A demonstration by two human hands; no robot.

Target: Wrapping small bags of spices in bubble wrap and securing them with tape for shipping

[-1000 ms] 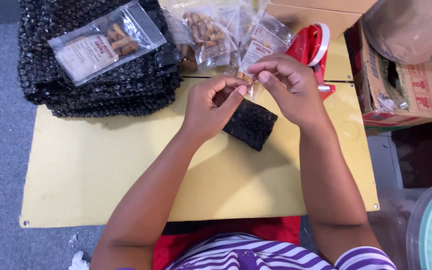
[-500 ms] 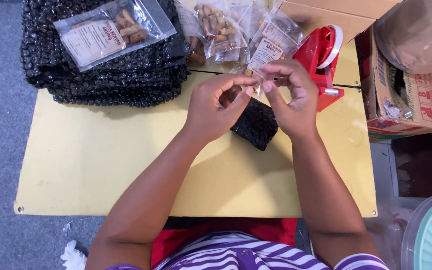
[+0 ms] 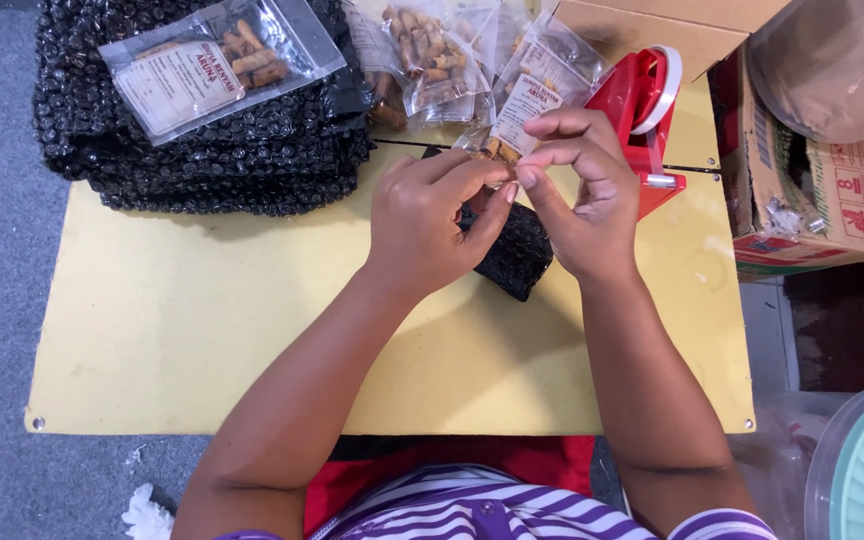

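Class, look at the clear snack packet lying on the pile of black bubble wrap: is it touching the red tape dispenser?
Apart. The head view shows the clear snack packet on the black bubble wrap pile at upper left, with other packets between it and the red tape dispenser.

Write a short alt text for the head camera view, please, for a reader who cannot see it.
Two bare hands, left hand and right hand, meet fingertip to fingertip over a small black bubble-wrap parcel on a yellow table. Behind lie a stack of black bubble wrap, clear snack pouches and a red tape dispenser.
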